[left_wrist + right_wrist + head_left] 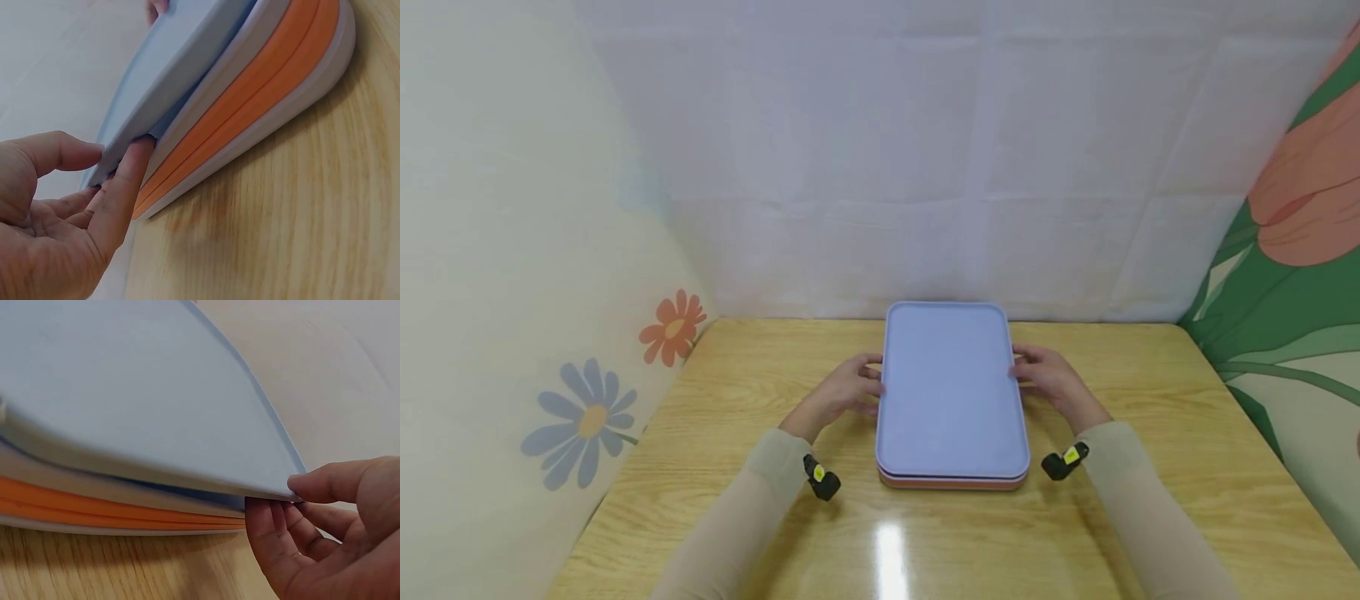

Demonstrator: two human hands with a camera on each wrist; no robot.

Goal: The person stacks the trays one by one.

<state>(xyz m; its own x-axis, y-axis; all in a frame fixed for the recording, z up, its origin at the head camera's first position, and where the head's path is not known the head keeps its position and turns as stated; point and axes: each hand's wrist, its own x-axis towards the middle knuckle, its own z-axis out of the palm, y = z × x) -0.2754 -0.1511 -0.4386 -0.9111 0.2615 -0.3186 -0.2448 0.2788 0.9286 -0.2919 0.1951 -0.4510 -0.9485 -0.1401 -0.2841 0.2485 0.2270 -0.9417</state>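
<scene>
A light blue rectangular tray (951, 383) lies on top of a stack of trays. Below it, orange trays (275, 81) and pale ones show at the side of the stack. My left hand (844, 389) pinches the blue tray's left edge, thumb at the rim and fingers under it. On the opposite side my right hand (1051, 379) holds the right edge the same way, with fingers (265, 540) beneath the rim. Both wrist views show a narrow gap between the blue tray and the tray below.
The stack stands on a wooden table (760, 367), near its back edge. Behind the table hangs a white cloth (850, 150). Flower-patterned panels flank the left and right sides. Small black devices (822, 479) are strapped at both wrists.
</scene>
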